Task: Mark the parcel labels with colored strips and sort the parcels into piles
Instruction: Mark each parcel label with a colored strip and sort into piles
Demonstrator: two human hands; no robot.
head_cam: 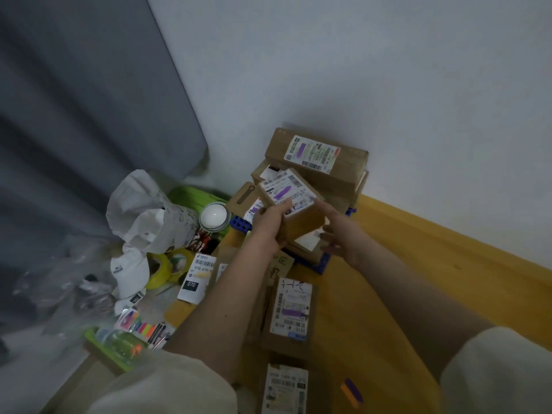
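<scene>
Your left hand (268,224) grips the purple-marked parcel (294,204) label-up, so its strip shows; your right hand (337,234), fingers loose, steadies beside it above the pile (316,156).

You had two hands in view: the left hand (268,225) and the right hand (340,237). Against the wall (388,85) you kept one stacked pile of cardboard parcels (316,162); the exact number in it could not be told. Nearer you than the wall lay two labelled parcels (291,312), one behind the other. Left of that pile stood one white lamp (214,217), two rolls of yellow tape (167,267), one white cap (130,270) and one sheet of colored strips (140,324).
</scene>
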